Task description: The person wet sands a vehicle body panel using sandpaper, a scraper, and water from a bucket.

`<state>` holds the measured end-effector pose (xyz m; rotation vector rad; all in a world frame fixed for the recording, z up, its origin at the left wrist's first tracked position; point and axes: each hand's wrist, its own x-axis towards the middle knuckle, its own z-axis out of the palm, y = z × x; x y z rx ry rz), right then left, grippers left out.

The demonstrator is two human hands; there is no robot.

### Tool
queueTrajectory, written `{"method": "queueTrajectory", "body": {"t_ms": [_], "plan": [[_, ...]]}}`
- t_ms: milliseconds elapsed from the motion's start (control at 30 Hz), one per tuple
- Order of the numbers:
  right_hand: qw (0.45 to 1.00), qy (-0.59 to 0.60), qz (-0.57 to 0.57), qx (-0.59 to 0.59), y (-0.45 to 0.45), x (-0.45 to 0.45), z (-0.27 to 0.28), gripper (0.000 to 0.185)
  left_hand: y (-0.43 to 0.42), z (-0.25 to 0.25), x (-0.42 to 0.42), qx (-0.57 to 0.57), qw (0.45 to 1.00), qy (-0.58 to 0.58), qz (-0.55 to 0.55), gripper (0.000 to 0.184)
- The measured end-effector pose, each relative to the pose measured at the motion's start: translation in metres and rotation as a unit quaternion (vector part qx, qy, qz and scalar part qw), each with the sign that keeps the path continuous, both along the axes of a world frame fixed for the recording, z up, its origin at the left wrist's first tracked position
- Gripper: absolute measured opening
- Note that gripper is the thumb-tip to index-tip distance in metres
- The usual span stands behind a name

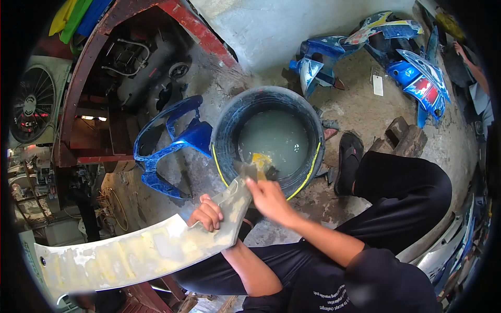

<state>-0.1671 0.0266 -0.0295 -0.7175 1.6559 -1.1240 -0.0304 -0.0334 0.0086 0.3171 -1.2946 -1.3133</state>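
Since it looks light and stiff, the panel (130, 256) is aptly edge-held by the left hand (207, 214); the right hand's (273, 202) grip cannot be told.

Beyond the panel (151, 245), a bucket (225, 128) (liquid (284, 138) inside), with a fairing (192, 136) to its left and blocks (412, 141) to its right.

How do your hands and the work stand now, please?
Left hand gripping long, curved, off-white panel with yellowish patches. Right hand at its upper end. Large round dark bucket of cloudy liquid just beyond. Nothing visibly blocking either hand.
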Motion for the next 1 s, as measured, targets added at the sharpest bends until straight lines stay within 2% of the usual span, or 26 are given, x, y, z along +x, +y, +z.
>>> {"method": "queueTrajectory", "body": {"t_ms": [33,133,200,300,367,400,467,600,667,733,767,933,1000], "plan": [[0.998,0.002,-0.018,-0.067,0.007,0.007,0.011,0.052,0.001,0.000,0.001,0.009,1.000,0.000,0.006,0.032],[0.984,0.022,-0.063,-0.167,0.007,0.017,0.007,0.051,0.002,-0.001,0.001,0.034,0.999,0.014,0.033,0.034],[0.997,0.062,-0.033,-0.026,-0.002,0.014,-0.040,0.052,0.003,-0.002,0.002,0.048,0.997,0.029,0.052,0.037],[0.996,0.058,-0.050,-0.034,-0.012,0.000,-0.058,0.054,0.004,-0.003,0.003,0.042,0.997,0.025,0.051,0.038],[0.997,0.052,-0.028,-0.043,-0.007,-0.001,-0.030,0.052,0.000,-0.004,0.007,0.005,1.000,0.016,-0.017,0.034],[0.998,0.041,-0.016,-0.050,-0.001,0.002,-0.011,0.052,0.001,-0.003,0.005,0.005,1.000,0.016,-0.017,0.034],[0.992,0.055,-0.026,-0.108,0.002,0.007,-0.005,0.052,0.005,0.001,0.001,0.023,0.999,0.011,0.025,0.034],[0.993,0.120,-0.002,-0.019,-0.022,-0.006,-0.042,0.048,0.005,0.001,0.001,0.041,0.997,0.024,0.062,0.037],[0.991,0.113,0.026,-0.062,-0.019,-0.008,-0.043,0.046,0.003,0.001,0.000,0.011,1.000,0.018,0.021,0.034],[0.996,0.027,0.083,-0.014,-0.007,-0.009,0.008,0.044,0.002,-0.001,0.006,0.008,1.000,0.008,0.013,0.034],[0.991,0.038,0.031,-0.123,0.002,0.001,0.013,0.042,0.000,-0.003,0.006,0.000,1.000,0.004,0.006,0.034],[0.993,0.113,0.021,-0.037,-0.012,-0.006,-0.031,0.041,-0.002,-0.004,0.008,0.009,1.000,0.021,0.010,0.034],[0.989,0.087,-0.013,-0.115,-0.004,0.001,-0.029,0.046,-0.005,-0.004,0.006,-0.003,1.000,0.024,-0.003,0.034]]}}
